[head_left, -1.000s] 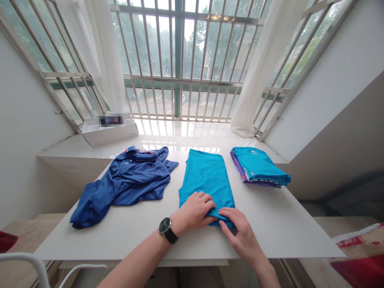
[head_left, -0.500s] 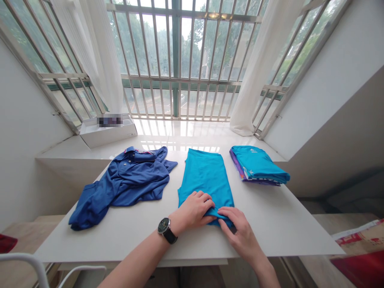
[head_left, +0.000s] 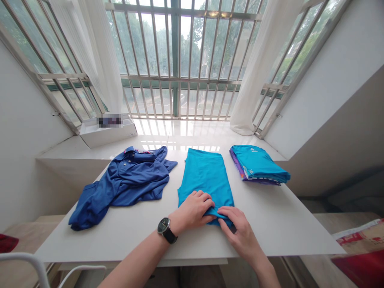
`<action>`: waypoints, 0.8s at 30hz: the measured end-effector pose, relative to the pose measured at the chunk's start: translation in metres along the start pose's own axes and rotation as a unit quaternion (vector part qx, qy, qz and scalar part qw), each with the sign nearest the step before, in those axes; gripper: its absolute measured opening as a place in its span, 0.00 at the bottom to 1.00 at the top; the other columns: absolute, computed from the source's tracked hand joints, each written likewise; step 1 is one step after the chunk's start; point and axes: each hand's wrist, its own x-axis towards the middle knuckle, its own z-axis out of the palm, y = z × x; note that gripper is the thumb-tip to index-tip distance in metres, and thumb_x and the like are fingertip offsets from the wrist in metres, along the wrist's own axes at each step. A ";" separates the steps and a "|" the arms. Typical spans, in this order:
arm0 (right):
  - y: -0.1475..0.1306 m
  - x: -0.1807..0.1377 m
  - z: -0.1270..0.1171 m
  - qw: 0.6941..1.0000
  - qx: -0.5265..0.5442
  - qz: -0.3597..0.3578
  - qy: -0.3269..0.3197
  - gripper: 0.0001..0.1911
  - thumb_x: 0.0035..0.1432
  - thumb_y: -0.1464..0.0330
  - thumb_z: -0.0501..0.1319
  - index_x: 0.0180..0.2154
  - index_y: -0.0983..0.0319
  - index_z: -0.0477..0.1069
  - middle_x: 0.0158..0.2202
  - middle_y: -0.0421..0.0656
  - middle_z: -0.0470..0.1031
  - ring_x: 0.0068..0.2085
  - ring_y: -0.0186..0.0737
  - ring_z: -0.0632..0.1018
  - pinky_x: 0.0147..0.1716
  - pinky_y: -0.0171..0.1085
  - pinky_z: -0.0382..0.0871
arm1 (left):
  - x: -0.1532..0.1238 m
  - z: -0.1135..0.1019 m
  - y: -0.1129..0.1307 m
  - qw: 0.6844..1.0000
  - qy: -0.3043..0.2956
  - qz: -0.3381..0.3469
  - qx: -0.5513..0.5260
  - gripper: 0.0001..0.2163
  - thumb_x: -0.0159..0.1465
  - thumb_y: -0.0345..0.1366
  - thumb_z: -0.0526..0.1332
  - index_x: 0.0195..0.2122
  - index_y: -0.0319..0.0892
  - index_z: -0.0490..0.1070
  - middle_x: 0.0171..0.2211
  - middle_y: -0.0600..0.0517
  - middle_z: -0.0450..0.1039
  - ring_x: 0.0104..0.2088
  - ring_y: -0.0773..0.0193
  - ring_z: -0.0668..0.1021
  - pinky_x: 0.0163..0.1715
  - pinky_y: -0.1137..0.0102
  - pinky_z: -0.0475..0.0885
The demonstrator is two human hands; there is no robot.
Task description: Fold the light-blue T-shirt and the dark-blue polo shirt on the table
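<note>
A turquoise garment (head_left: 205, 172) lies in a long folded rectangle in the middle of the white table; which kind it is I cannot tell. My left hand (head_left: 196, 209), a black watch on its wrist, has its fingers curled on the garment's near end and grips the fabric there. Beside it, my right hand (head_left: 238, 228) pinches the near right edge between thumb and fingers. To the left, a dark blue polo shirt (head_left: 141, 180) lies loosely crumpled, its collar toward the window. A stack of folded clothes (head_left: 259, 164), turquoise over purple, sits at the right.
The white table (head_left: 264, 228) stands against a window sill (head_left: 180, 132). On the sill's left is an open white box (head_left: 109, 136) with blurred contents. A white curtain (head_left: 250, 92) hangs at the right, and red packaging (head_left: 363, 256) lies below the table's right side.
</note>
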 end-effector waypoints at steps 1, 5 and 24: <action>0.000 0.000 0.000 1.000 -0.001 0.000 0.001 0.09 0.64 0.66 0.60 0.45 0.55 0.75 0.47 0.44 0.79 0.49 0.48 0.78 0.51 0.48 0.73 | 0.000 0.000 0.000 1.000 0.000 0.000 0.000 0.14 0.67 0.47 0.61 0.48 0.45 0.69 0.48 0.49 0.72 0.46 0.55 0.73 0.44 0.62 0.66; 0.000 0.000 0.000 1.000 0.000 -0.001 0.000 0.09 0.64 0.66 0.60 0.45 0.55 0.75 0.47 0.44 0.79 0.49 0.47 0.78 0.51 0.48 0.73 | 0.000 0.000 0.000 1.000 -0.001 -0.002 0.000 0.14 0.67 0.48 0.61 0.48 0.45 0.69 0.48 0.50 0.72 0.46 0.55 0.73 0.44 0.61 0.66; 0.000 0.000 0.001 1.000 0.011 0.019 -0.008 0.10 0.63 0.63 0.60 0.45 0.56 0.75 0.48 0.46 0.78 0.50 0.50 0.77 0.52 0.51 0.72 | 0.001 -0.002 -0.001 1.000 -0.009 -0.007 -0.017 0.12 0.66 0.43 0.62 0.48 0.45 0.70 0.48 0.49 0.72 0.47 0.55 0.73 0.47 0.62 0.67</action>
